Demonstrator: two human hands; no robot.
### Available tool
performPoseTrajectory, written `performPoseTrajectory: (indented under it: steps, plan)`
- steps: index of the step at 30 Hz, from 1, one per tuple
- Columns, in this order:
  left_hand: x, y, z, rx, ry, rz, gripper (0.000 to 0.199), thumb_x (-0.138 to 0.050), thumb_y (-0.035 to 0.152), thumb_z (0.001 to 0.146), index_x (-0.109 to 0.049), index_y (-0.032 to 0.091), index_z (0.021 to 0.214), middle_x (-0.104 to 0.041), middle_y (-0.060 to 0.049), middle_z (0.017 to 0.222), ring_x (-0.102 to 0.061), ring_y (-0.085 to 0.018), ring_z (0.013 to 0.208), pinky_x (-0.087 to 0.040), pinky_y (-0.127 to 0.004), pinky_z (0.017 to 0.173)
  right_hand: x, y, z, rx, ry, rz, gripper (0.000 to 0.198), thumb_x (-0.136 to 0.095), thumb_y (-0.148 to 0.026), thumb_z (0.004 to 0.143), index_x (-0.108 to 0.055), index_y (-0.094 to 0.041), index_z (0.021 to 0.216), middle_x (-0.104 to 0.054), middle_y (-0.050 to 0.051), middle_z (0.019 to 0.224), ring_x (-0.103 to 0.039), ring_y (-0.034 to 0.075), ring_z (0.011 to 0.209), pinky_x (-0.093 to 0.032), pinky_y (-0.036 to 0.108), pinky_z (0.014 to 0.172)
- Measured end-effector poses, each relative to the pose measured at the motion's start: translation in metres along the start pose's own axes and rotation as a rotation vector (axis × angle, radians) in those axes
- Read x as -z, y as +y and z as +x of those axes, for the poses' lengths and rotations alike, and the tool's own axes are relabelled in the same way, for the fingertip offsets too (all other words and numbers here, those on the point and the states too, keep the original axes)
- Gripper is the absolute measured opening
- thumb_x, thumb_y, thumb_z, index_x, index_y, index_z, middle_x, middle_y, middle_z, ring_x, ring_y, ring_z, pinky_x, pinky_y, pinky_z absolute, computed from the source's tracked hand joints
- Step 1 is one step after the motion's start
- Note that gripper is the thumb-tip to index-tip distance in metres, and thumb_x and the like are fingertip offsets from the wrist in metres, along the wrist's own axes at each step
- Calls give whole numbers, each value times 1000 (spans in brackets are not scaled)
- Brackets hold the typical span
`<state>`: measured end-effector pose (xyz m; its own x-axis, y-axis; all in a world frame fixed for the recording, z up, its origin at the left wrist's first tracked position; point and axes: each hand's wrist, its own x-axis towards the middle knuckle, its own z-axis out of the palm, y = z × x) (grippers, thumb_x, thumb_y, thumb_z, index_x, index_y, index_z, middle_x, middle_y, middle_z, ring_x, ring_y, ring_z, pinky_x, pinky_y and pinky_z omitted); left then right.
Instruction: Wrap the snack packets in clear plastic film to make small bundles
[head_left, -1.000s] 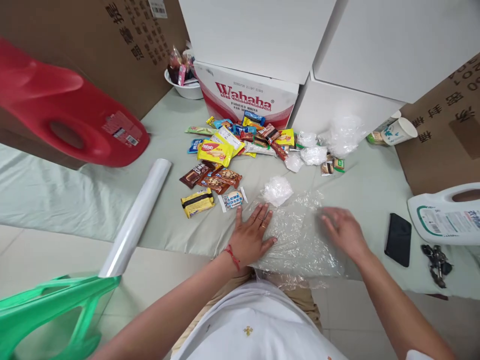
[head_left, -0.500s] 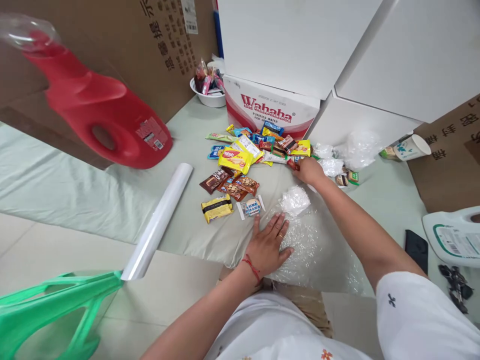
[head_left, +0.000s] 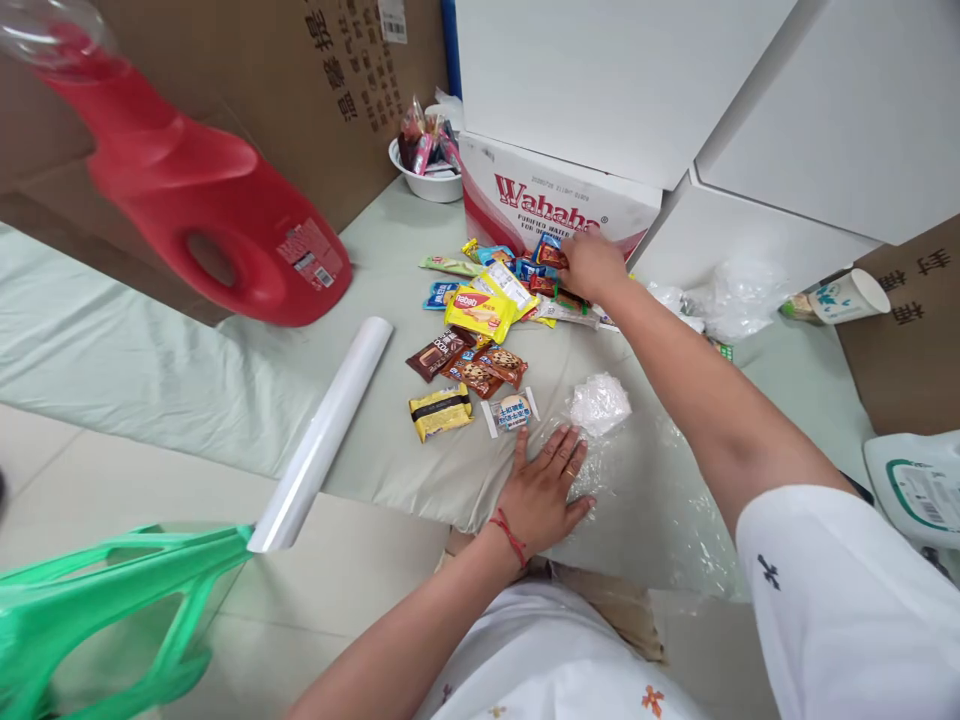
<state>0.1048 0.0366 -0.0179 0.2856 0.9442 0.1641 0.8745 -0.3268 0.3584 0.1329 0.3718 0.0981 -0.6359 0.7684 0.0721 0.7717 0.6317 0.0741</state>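
My left hand lies flat, fingers spread, on the clear plastic wrap at the near edge of the cloth-covered table. Just beyond its fingertips are a small white-wrapped biscuit and a crumpled ball of clear wrap. My right hand reaches to the back of a pile of snack packets, its fingers closed at a red-brown snack packet; the fingertips are partly hidden. In that pile a yellow nabati packet lies in front. Closer to me are brown cookie packets and a yellow packet.
Behind the pile stands a Wahaha carton under white boxes. A white roll, a red jug and a green stool are at left. Crumpled wrap, a paper cup and a white jug are at right.
My right hand has moved away from me and slightly left, from the pile's right edge to its back, with a red-brown packet at the fingers. My left hand stays flat.
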Motion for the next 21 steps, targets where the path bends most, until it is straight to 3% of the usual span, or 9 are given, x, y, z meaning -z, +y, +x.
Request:
performPoseTrajectory:
  steps: [4,7,9,12,15,21]
  plan:
    - [0,0,0,4,2,-10,70,-35,61,102,-37,20,158,-34,-10,167,-28,-27,156,-2,-66,127,-20,-3,25,-93,-79,-28,47,-63,-20,89,-58,-5,133,-57,23,137,-54,34,120,-46,43,98]
    - [0,-1,0,-2,0,1,70,-36,61,102,-37,21,159,-34,-10,167,-26,-28,156,-4,-66,127,-24,9,14,-159,-126,-14,43,-60,-19,91,-58,-2,131,-62,21,126,-62,27,106,-46,37,92]
    - [0,-1,0,-2,5,10,70,-38,61,101,-37,21,159,-35,-11,167,-26,-29,156,-6,-67,126,-20,19,3,-212,-89,-18,39,-55,-21,95,-57,-2,130,-63,21,122,-61,28,106,-45,37,91]
    - [-1,-2,0,-3,8,6,70,-40,61,100,-38,22,158,-36,-11,166,-26,-31,156,-7,-67,126,-12,24,-7,-117,-20,-44,38,-49,-22,98,-57,-5,131,-63,23,127,-57,33,113,-46,41,92]
    - [-1,-2,0,-1,6,-5,69,-41,60,100,-38,22,158,-36,-11,166,-26,-31,156,-6,-67,126,-12,11,-2,72,-172,-48,32,-63,-25,90,-67,-10,119,-69,19,117,-59,34,112,-46,40,93]
    - [-1,-2,-2,-4,12,-38,67,-37,58,102,-38,20,158,-34,-10,167,-26,-27,157,-1,-65,127,-30,-17,14,30,-402,-45,43,-80,-29,77,-72,-8,114,-72,20,114,-64,33,108,-47,39,93]
